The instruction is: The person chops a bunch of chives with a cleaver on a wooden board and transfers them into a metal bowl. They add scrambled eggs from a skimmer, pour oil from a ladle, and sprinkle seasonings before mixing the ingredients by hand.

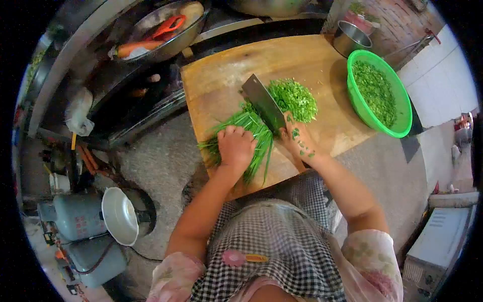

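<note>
My left hand [237, 146] presses down on a bunch of long green chives [259, 136] lying on the wooden cutting board [241, 65], its fingers curled over the stalks. My right hand [298, 138] is closed around a cleaver [264, 102], and bits of green stick to its back. The wide blade stands on edge by the cut ends of the bunch, between the stalks and a pile of chopped chives [293, 99]. The cleaver's handle is mostly hidden in my right hand.
A green plastic basin [405, 108] of chopped greens stands at the board's right, beside a metal pot [352, 39]. A metal bowl [186, 38] at upper left holds red-handled scissors [169, 26] and carrots. A pale basin [119, 216] stands at lower left.
</note>
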`<action>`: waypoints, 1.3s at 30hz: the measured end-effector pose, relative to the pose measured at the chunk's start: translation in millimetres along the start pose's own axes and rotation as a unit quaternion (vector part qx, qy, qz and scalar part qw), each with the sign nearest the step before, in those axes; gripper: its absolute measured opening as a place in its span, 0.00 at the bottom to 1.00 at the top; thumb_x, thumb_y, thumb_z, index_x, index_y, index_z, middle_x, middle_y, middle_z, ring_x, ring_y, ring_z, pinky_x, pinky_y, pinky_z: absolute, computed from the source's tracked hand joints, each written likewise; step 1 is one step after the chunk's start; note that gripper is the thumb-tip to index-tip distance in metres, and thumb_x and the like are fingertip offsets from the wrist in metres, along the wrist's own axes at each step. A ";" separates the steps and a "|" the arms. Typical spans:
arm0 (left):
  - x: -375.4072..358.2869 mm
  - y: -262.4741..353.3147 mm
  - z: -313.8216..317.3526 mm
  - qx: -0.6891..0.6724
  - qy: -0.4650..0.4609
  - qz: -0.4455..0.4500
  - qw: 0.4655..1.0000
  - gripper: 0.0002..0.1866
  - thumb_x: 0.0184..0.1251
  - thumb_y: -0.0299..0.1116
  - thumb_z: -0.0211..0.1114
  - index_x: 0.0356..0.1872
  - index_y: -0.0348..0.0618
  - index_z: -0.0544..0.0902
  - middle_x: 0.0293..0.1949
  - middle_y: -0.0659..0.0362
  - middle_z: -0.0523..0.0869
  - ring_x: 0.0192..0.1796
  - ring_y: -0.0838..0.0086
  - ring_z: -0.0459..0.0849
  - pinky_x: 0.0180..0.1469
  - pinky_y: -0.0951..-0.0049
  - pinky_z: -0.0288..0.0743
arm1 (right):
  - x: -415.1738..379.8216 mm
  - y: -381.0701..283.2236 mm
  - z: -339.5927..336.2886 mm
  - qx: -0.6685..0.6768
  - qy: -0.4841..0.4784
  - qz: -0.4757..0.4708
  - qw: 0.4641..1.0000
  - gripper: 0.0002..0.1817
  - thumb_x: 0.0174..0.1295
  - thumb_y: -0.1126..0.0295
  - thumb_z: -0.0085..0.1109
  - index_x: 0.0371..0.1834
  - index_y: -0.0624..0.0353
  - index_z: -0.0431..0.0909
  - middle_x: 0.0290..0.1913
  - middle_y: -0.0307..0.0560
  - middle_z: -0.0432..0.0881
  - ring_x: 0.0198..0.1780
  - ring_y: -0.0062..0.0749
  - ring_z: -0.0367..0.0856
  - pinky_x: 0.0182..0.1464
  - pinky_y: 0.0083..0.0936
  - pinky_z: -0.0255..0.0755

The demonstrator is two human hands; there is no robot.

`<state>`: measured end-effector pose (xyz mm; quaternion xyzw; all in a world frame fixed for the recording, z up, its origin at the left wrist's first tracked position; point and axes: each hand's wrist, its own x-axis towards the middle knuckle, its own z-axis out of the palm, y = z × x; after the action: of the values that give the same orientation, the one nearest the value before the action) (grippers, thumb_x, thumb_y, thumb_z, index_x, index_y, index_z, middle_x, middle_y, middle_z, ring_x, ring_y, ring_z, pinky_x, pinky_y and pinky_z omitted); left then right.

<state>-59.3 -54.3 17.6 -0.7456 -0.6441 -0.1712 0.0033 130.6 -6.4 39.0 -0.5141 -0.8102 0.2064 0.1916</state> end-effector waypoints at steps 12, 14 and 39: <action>39.1 -44.5 27.5 -0.293 -0.011 0.001 0.956 0.19 0.38 0.34 0.76 0.26 0.44 0.72 0.42 0.51 0.73 0.50 0.55 0.72 0.50 0.61 0.68 | -1.3 -4.0 -2.8 0.060 -0.016 -0.030 0.998 0.14 0.58 0.74 0.49 0.46 0.62 0.61 0.23 0.62 0.74 0.27 0.59 0.76 0.28 0.44 0.70; 28.6 -35.8 33.7 -0.270 0.034 -0.003 0.962 0.18 0.38 0.32 0.75 0.27 0.44 0.73 0.42 0.51 0.72 0.49 0.55 0.71 0.50 0.61 0.68 | -7.2 0.6 1.2 0.074 0.000 -0.033 0.997 0.15 0.57 0.73 0.50 0.45 0.62 0.61 0.24 0.62 0.74 0.27 0.59 0.76 0.28 0.44 0.70; 10.9 -17.4 30.9 -0.251 0.100 -0.019 0.963 0.11 0.44 0.24 0.69 0.30 0.40 0.77 0.36 0.52 0.74 0.44 0.56 0.73 0.46 0.61 0.69 | -14.3 -36.1 -43.1 -0.032 -0.073 -0.121 0.989 0.18 0.55 0.73 0.53 0.47 0.64 0.61 0.25 0.59 0.75 0.30 0.56 0.75 0.30 0.43 0.70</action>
<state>-67.0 -33.8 -12.5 -0.6893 -0.5907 -0.4012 -0.1224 131.7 -27.5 93.0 -0.4014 -0.8845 0.1931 0.1388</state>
